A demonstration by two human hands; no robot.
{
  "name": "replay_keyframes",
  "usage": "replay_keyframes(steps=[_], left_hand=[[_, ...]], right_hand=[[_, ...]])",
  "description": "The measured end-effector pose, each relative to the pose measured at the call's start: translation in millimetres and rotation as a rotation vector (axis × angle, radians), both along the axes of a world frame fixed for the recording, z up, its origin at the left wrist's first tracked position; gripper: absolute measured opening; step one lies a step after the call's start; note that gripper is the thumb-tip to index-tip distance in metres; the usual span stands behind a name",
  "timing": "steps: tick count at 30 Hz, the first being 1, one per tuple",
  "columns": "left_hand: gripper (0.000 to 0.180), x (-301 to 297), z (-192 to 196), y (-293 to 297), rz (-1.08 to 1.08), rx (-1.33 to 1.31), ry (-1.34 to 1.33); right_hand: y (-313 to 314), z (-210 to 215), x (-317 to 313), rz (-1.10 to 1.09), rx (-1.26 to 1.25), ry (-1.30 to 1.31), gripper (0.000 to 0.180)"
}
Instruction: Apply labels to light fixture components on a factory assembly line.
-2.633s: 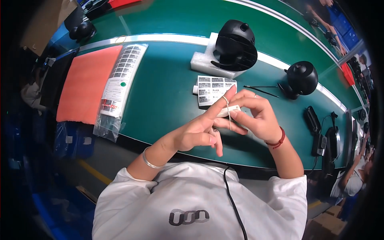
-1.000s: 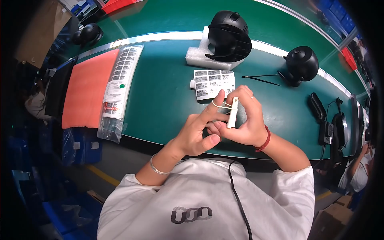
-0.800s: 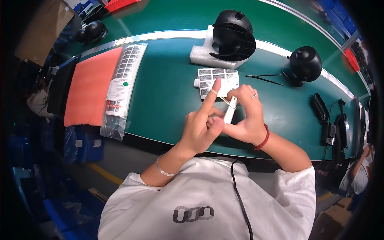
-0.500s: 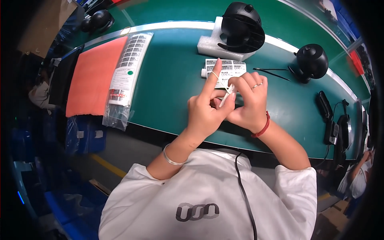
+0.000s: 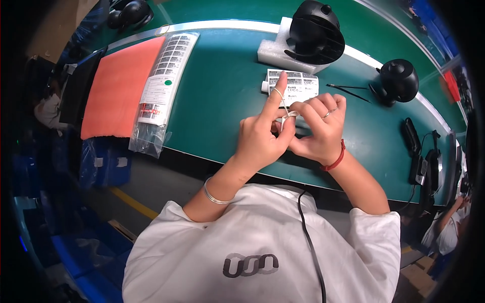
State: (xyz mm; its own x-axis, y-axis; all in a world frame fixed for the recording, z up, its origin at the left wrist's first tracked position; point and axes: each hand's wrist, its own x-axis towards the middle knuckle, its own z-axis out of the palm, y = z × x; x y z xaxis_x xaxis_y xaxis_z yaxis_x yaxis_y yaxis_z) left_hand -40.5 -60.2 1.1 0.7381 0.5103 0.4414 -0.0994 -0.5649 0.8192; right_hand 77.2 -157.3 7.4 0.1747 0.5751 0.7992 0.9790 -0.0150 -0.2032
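1. Location: the small white piece, material not determinable [image 5: 291, 114], is between the two hands, raised over the near part of the dark green, smooth surface [image 5: 217, 96].
2. Band: a thin cream-coloured looped band [image 5: 280, 94] goes round the left hand's extended index finger and runs down and rightward to the piece.
3. Left hand [image 5: 261, 136]: index finger straight, pointing away from the body; thumb and bent finger appear clamped on the piece from its near, left side.
4. Right hand [image 5: 321, 129]: index finger curled in from the right, its tip at the piece; remaining fingers folded. Whether this grip is closed on the piece or only on the band cannot be told.
5. Governing relation, as judged: the piece sits below and right of the raised index finger, at the meeting of both sets of fingertips. Neither hand is clearly nearer; the band's slant matters most.
6. Long axis of the piece: largely covered by fingers; not established.
7. Beyond the hands: a white paper sheet of printed labels [image 5: 309, 91] lies near.
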Motion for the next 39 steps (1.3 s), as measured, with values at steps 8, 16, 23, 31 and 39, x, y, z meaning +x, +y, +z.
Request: replay_keyframes(steps=[8, 16, 23, 31, 39], left_hand=[[0.083, -1, -7, 24, 0.064, -0.004, -0.032], [0.096, -20, -6, 31, 0.115, -0.108, 0.124], [0.090, -30, 3, 25, -0.274, -0.691, 0.105], [0.079, -23, -11, 15, -0.173, -0.583, 0.022], [0.073, -20, -6, 6, 0.048, -0.297, 0.021]], right_hand=[[6, 3, -6, 0.033, -0.066, 0.067, 0.030], [2, 4, -17, 0.121, -0.163, 0.314, 0.036], [0, 2, -27, 0.144, -0.188, 0.231, 0.035], [8, -3, -22, 0.071, -0.170, 0.128, 0.032], [18, -4, -28, -0.036, -0.115, 0.025, 0.026]])
